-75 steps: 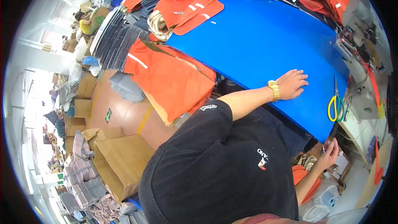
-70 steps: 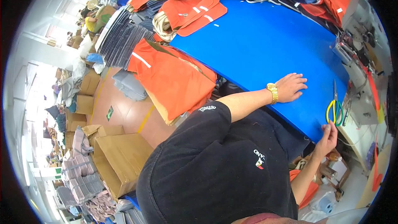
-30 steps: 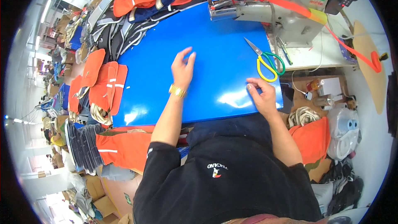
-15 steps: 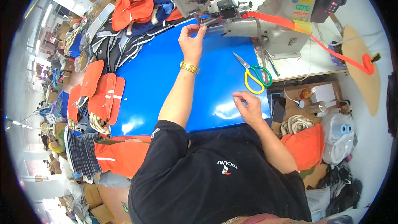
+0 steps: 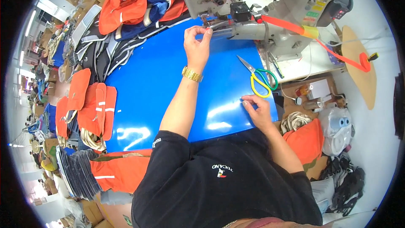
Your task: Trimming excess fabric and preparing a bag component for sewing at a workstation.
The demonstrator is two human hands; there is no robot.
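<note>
L hand [image 5: 197,46] at L end of sewing m/c [image 5: 291,8], m/c at far R of blue table [image 5: 143,88], thumb + forefinger tog., grip can't tell, R hand [image 5: 258,112] loosely curled over table, grip can't tell, scissors [image 5: 262,88] just beyond

Glossy blue surface [image 5: 147,84]; painted-metal sewing machine [image 5: 295,0], one o'clock; metal-bladed scissors [image 5: 252,69], two o'clock; matt orange cloth [image 5: 89,114], nine o'clock.
</note>
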